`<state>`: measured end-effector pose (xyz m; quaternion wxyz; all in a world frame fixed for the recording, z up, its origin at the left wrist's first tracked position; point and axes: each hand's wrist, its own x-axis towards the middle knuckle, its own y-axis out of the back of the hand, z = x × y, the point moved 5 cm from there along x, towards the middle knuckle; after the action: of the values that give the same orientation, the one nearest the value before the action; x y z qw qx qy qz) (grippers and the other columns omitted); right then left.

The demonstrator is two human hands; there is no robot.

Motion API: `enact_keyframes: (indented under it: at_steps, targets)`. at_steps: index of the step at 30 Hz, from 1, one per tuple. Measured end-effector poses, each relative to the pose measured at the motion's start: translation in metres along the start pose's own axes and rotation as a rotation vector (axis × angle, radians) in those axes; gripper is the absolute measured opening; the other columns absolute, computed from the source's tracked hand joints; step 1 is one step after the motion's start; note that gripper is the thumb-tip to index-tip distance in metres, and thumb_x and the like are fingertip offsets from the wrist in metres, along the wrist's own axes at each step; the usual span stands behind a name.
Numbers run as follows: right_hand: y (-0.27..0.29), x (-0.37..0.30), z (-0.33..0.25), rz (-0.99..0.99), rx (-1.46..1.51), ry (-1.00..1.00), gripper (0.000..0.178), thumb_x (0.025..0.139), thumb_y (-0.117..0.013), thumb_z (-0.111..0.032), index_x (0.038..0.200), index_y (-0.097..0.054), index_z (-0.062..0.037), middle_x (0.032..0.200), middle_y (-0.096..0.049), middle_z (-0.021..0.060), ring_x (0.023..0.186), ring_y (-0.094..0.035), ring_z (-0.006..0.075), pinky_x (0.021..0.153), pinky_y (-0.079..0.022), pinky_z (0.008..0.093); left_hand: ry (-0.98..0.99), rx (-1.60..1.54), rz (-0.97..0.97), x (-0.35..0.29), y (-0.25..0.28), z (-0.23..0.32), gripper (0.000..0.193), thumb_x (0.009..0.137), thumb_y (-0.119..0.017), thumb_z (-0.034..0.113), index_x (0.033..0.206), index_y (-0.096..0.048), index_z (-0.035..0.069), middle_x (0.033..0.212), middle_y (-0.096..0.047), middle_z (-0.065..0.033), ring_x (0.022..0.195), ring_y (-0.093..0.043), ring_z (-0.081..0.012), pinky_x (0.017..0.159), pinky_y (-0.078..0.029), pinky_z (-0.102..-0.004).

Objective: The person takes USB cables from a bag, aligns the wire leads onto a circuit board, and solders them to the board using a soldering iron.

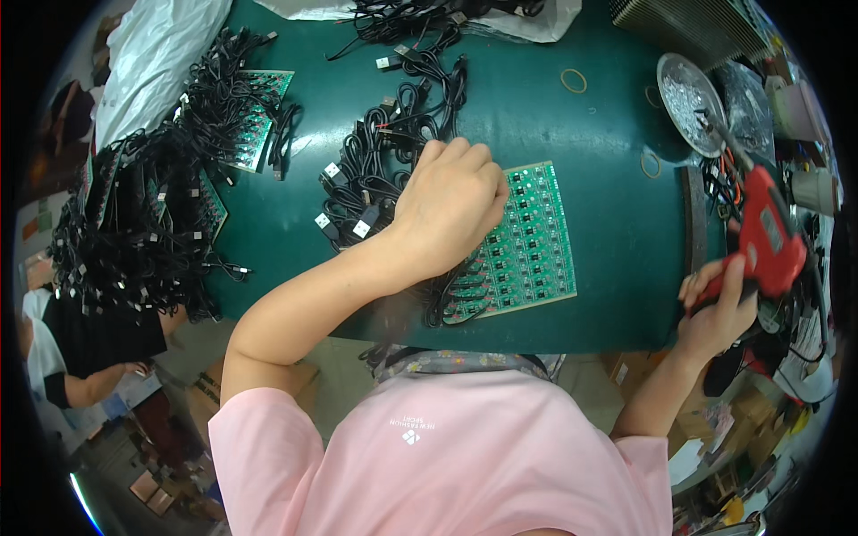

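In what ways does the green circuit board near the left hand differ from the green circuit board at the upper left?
The near board shows its rows of small black parts openly, while the upper-left board is largely covered by black cables. The left hand overlaps the near board in this view; no hand is over the upper-left board. Both are green and have cables at them.

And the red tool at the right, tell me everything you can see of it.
The red tool is gun-shaped, its body plastic-looking with a greyish patch, its front end slender and metallic. The right hand grips its handle. It is held tilted, front end overlapping the round dish in this view; contact there is unclear.
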<state>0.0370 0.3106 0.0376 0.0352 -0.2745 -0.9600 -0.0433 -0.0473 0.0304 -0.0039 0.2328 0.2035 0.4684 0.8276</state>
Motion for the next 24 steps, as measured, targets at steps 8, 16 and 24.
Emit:
enact_keyframes:
  at_steps: [8,16,24]
  targets:
    - [-0.01,-0.094,0.03,-0.213,0.14,-0.221,0.079,0.09,-0.06,-0.047,0.127,-0.033,0.0174,0.05,-0.046,0.0062,0.038,-0.041,0.0107,0.039,-0.039,0.0261,-0.025,0.049,0.006,-0.001,0.0,0.004,0.009,0.076,-0.067,0.007,0.08,-0.06,0.006,0.082,-0.053,-0.0065,0.083,-0.05,-0.0249,0.076,-0.037,-0.0359]
    - [-0.014,-0.114,0.032,-0.329,0.263,-0.362,0.072,0.088,-0.063,-0.039,0.129,-0.034,0.0124,0.062,-0.054,0.0079,0.045,-0.046,0.0104,0.046,-0.043,0.0268,-0.006,0.078,-0.015,-0.014,0.005,0.009,0.008,0.077,-0.067,0.007,0.08,-0.06,0.006,0.083,-0.053,-0.0062,0.084,-0.05,-0.0247,0.076,-0.038,-0.0361]
    - [-0.012,-0.108,0.036,-0.291,0.307,-0.374,0.067,0.089,-0.061,-0.033,0.13,-0.033,0.0118,0.075,-0.059,0.0138,0.045,-0.047,0.0107,0.044,-0.044,0.0273,0.153,0.665,0.232,0.002,0.078,-0.003,0.019,0.074,-0.071,0.013,0.09,-0.066,0.003,0.115,-0.057,-0.0087,0.109,-0.049,-0.0298,0.092,-0.032,-0.0454]
